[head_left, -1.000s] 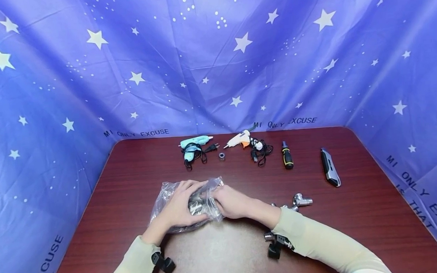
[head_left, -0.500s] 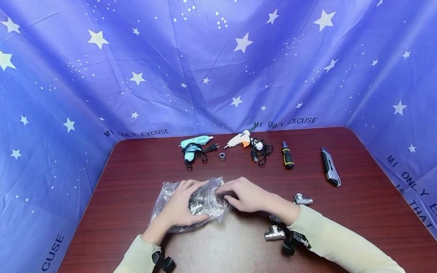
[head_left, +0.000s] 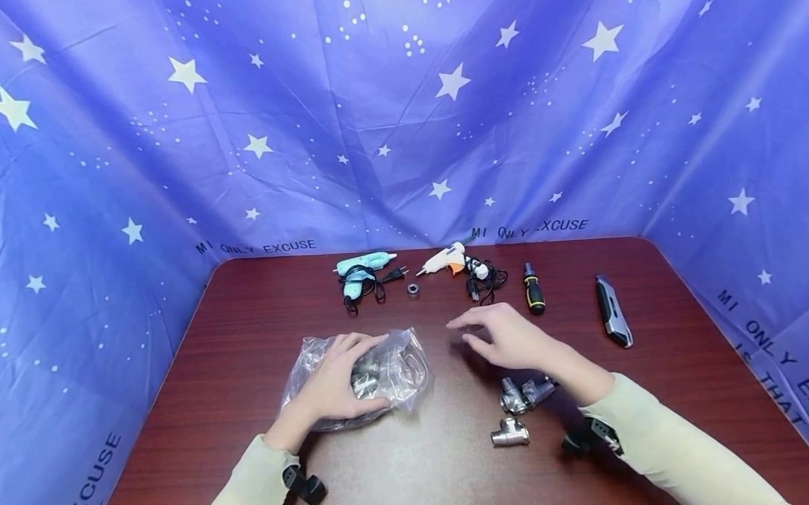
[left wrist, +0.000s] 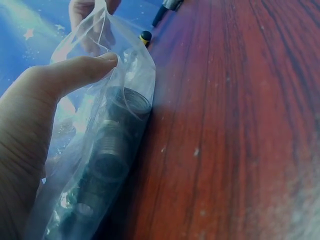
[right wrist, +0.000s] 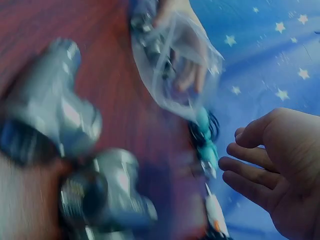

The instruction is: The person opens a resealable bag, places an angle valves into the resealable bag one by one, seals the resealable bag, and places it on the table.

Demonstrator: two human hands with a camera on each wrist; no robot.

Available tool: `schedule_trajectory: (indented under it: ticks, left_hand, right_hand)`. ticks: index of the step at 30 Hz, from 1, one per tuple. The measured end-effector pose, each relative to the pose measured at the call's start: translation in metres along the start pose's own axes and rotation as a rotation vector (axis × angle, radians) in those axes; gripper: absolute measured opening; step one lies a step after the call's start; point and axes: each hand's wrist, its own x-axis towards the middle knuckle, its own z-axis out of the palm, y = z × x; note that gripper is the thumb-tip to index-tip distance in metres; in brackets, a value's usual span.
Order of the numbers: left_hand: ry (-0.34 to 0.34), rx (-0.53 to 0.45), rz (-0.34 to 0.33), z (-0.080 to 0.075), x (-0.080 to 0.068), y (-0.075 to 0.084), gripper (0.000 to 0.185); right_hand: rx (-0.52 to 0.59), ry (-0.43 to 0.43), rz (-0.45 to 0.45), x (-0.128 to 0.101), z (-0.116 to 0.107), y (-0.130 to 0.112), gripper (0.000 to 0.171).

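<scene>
A clear plastic bag (head_left: 382, 368) with metal fittings inside lies on the dark red table (head_left: 246, 317). My left hand (head_left: 335, 381) lies on top of it, fingers curved over the bag (left wrist: 105, 145) and thumb against the film. My right hand (head_left: 504, 337) hovers above the table to the right of the bag, fingers loosely spread and holding nothing (right wrist: 270, 165). Just below that hand lie loose metal tee fittings (head_left: 525, 394), with one more (head_left: 510, 431) nearer me. They fill the right wrist view, blurred (right wrist: 60, 125).
Along the far edge lie a teal glue gun (head_left: 360, 272), a small metal ring (head_left: 413, 289), a white and orange glue gun (head_left: 455, 262) with black cord, a black and yellow screwdriver (head_left: 532, 290) and a grey utility knife (head_left: 611, 312). Blue starred cloth (head_left: 399, 111) walls the table.
My right hand has let go of the bag and moved up and to the right, opening. The left hand stays on the bag. The fittings beside my right forearm are now uncovered.
</scene>
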Motion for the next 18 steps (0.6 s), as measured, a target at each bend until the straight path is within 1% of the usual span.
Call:
schedule_trajectory:
  ticks: [5,10,14,18]
  left_hand:
    - [0.002,-0.004,0.002,0.001,0.0,0.0,0.104]
    - [-0.006,-0.012,-0.004,0.002,0.001,0.001,0.105]
    - [0.008,-0.01,-0.004,0.001,0.0,0.0,0.104]
    - [0.002,-0.002,-0.004,0.0,-0.002,-0.001,0.105]
  right_hand:
    - [-0.061,0.046,0.045,-0.022,-0.021,0.019,0.027]
    - [-0.121,0.087,0.084,-0.052,-0.038,0.037,0.028]
    - [-0.148,0.089,0.115,-0.075,-0.042,0.047,0.028]
    - [-0.166,0.075,0.134,-0.096,-0.042,0.053,0.029]
